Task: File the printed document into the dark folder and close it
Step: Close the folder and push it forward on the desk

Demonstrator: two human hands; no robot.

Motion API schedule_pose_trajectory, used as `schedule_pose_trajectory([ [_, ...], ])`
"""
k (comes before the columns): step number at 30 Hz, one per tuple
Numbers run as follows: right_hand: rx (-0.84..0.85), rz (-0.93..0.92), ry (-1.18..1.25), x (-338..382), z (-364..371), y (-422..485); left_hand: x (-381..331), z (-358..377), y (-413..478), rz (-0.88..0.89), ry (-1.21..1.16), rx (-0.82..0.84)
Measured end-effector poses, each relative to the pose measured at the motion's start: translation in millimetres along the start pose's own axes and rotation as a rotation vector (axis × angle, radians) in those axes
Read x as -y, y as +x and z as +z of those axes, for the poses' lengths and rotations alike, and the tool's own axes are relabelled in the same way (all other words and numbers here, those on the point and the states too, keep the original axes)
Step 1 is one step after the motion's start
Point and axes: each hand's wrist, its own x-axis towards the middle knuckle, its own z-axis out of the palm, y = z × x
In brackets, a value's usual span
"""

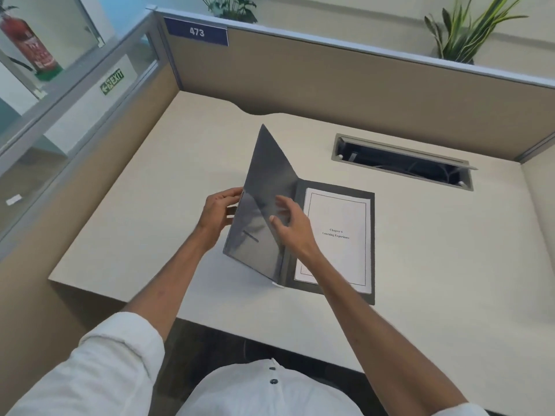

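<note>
A dark grey folder (371, 235) lies open on the beige desk (168, 175). Its back half is flat, and the white printed document (339, 253) with a bordered title page rests on it. The translucent front cover (267, 175) stands raised at an angle on the left. My left hand (217, 213) grips the cover's outer left edge. My right hand (289, 226) lies with spread fingers against the inner face of the cover, near the spine, and its wrist crosses the lower left corner of the document.
An open cable tray slot (402, 163) is set into the desk at the back right. Tan cubicle partitions (330, 85) wall the desk at the back and on both sides. Plants (462, 28) stand behind the back partition. The desk's front edge is near my body.
</note>
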Motion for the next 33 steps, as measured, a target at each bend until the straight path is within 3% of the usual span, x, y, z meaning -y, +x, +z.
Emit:
schedule_pose_trajectory([
  [11, -0.218, 0.115, 0.376, 12, -97, -18, 23, 104, 7, 0.148, 0.276, 0.318],
  [21, -0.453, 0.334, 0.154, -73, -159, -35, 81, 149, 16, 0.333, 0.878, 0.457],
  [27, -0.414, 0.566, 0.152, -128, -172, -46, 118, 159, 19, 0.35, 1.098, 0.531],
  [33, -0.325, 0.659, 0.071, -166, -166, -48, 135, 165, 22, 0.384, 1.221, 0.526],
])
